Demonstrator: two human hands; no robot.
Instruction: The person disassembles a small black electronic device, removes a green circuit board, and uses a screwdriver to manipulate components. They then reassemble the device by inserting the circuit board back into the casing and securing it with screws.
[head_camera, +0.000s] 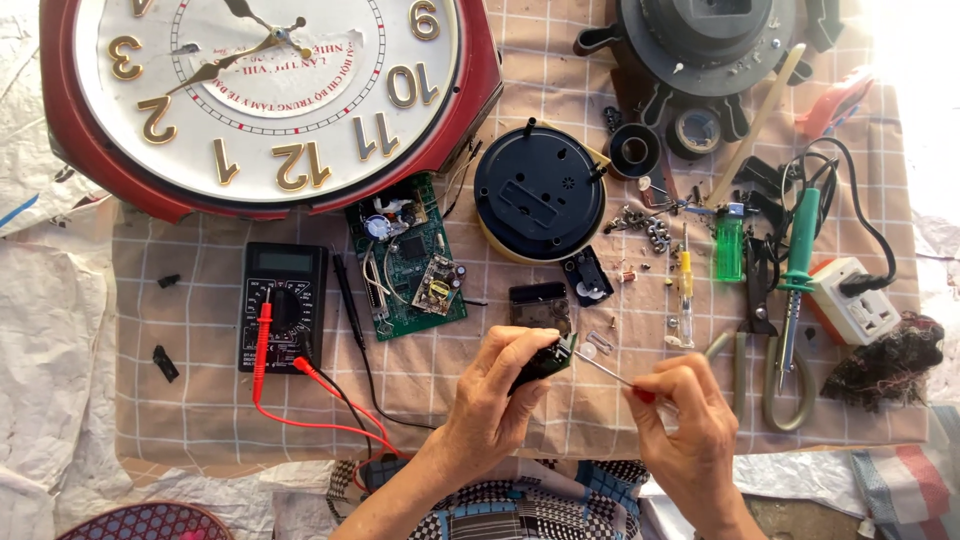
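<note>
The left hand (497, 385) is pinching a small black clock module (545, 361) tight and tilting it up over the checked cloth (200, 400), so the thin screwdriver (610, 372) gripped in the closed right hand (680, 420) is reaching its edge. A multimeter (283, 306), green circuit board (407, 258), scattered screws (645, 228), pliers (755, 320) and soldering iron (798, 260) are crowding around, none blocking.

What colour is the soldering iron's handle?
Green, seen clearly in the head view: the soldering iron lies right of the hands.

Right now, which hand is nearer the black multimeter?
The left hand, gripping a small black part, is right of the multimeter. The right hand, holding a thin tool, is farther right.
</note>
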